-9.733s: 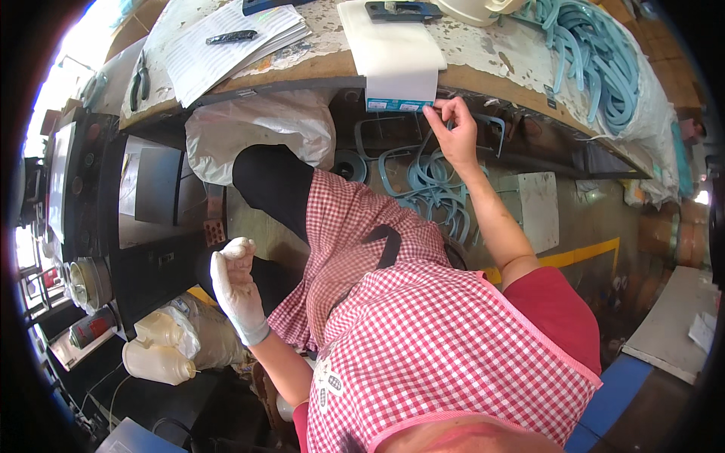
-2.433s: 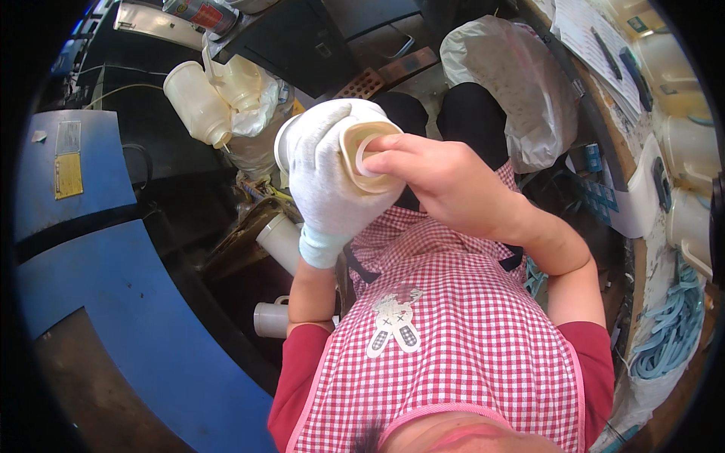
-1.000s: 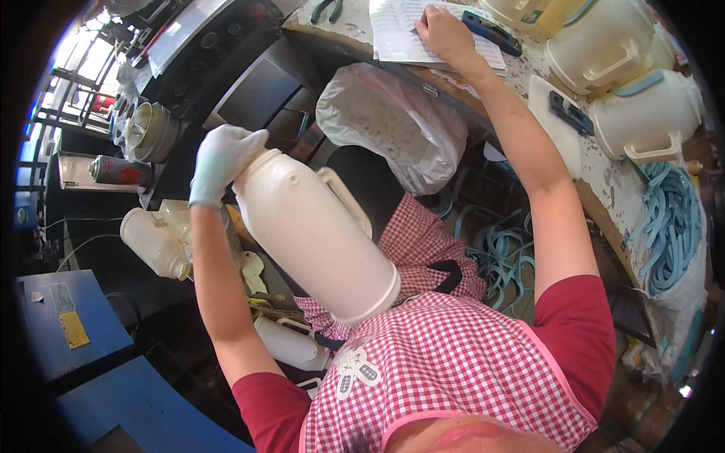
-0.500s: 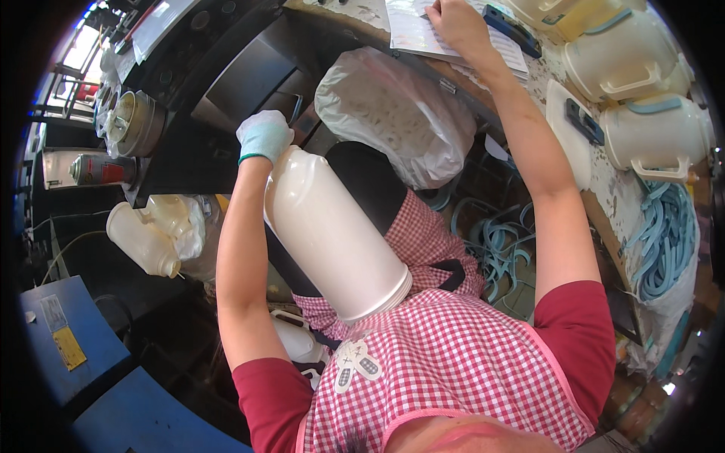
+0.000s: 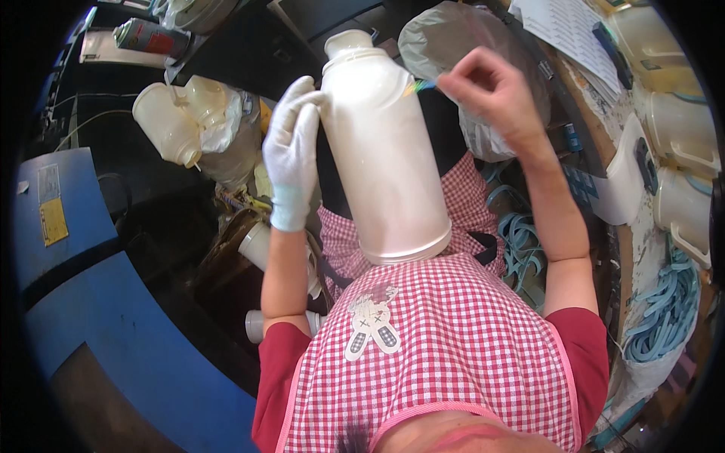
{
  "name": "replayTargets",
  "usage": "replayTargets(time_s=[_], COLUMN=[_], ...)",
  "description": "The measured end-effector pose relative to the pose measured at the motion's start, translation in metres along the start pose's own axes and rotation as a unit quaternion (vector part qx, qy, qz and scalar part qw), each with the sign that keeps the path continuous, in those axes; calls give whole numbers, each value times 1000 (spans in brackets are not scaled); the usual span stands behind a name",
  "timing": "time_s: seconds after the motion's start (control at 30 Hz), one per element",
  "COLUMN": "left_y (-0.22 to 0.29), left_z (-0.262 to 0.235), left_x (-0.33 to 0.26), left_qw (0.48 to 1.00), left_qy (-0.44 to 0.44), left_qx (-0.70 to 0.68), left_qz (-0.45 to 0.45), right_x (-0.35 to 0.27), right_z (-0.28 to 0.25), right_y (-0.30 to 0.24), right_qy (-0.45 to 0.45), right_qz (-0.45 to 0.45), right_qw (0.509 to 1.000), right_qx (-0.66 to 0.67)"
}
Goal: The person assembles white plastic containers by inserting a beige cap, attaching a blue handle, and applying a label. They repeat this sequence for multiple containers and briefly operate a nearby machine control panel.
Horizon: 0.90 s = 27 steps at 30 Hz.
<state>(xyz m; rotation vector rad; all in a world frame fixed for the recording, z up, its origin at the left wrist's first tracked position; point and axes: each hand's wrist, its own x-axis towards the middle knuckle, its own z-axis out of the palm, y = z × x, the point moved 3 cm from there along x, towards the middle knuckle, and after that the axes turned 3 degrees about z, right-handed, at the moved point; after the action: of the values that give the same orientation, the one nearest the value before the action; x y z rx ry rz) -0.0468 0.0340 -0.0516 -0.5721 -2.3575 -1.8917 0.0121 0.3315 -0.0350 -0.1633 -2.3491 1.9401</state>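
Note:
A large cream plastic bottle (image 5: 389,151) leans on my lap against the checked apron, its neck pointing away from me. My left hand (image 5: 293,143), in a white glove, is beside its upper left side. The gloved fingers are stretched out, and a fingertip reaches the bottle's shoulder. My bare right hand (image 5: 495,94) is at the bottle's upper right, thumb and forefinger pinched on a small shiny rainbow-coloured sticker (image 5: 424,86). The sticker's left end lies at or just in front of the bottle's shoulder; whether it touches, I cannot tell.
White sheets (image 5: 570,38) lie on the bench at upper right, near several cream handled jugs (image 5: 683,208). A plastic-lined bag (image 5: 453,34) stands beyond my lap. Blue strips (image 5: 664,302) hang at right. Blue panels (image 5: 128,325) and more cream containers (image 5: 162,121) are at left.
My right hand has come from the sheets on the bench to the bottle, bringing a shiny sticker. The bottle now stands more upright in view, and my left hand has shifted from its top to its side.

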Motion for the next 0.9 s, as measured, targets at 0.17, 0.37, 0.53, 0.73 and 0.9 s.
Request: replayTargets(time_s=[0.17,0.37,0.53,0.73,0.9], left_y=[6,9,12,27,20], left_z=[17,26,27,26,21], left_x=[-23,-20,-17,-16,22], left_qw=[997,999,995,973,993], left_qy=[-42,-25,-19,-31,-42], left_qx=[-47,9,78,198,97], left_qz=[44,32,65,116,59], right_x=[-18,-21,-20,-13,-14], right_z=[54,59,61,38,52], right_y=[14,12,15,7,23], right_qy=[-41,-16,-8,5,-90], right_qz=[51,24,23,4,45], right_qw=[994,999,1000,965,989], right_qx=[89,17,-5,-264,-111])
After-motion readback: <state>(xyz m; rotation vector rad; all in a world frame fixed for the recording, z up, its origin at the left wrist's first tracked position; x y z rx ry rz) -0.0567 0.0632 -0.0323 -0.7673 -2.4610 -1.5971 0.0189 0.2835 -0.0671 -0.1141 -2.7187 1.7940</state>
